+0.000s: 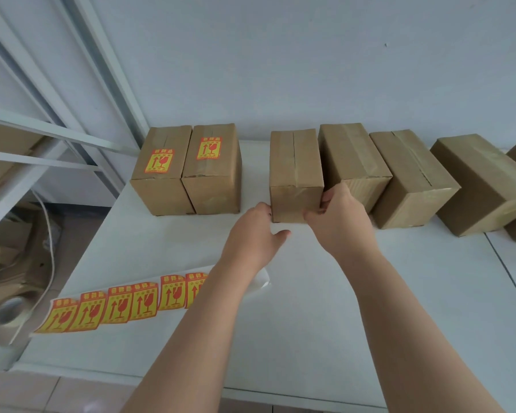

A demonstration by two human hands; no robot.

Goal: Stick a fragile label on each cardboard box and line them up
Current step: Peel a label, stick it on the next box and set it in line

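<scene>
Two labelled boxes (212,174) stand touching at the left end of the row, against the wall. A gap away is the bare box (295,174), close against the next of the unlabelled boxes (411,177), which run off to the right at loose angles.

The right grip (340,222) holds the bare box at its near right corner, fingers curled round the edge and thumb on the front face. The left grip (253,234) touches the lower left edge with the thumb lying out over the tabletop (310,308). I cannot tell whether its fingers curl on the side.

I'd judge this as squaring the box up for its label. Taped cardboard like this should be stiff and hold its shape under a squeeze. The weight is anyone's guess, so sliding it on the smooth tabletop seems safer than lifting. Low on the two side faces looks the best hold, because the glossy tape on top could be slick.

The label strip (116,305) lies at the near left, partly under the left forearm. It looks thin and floppy, so each label would want peeling from a corner.
</scene>
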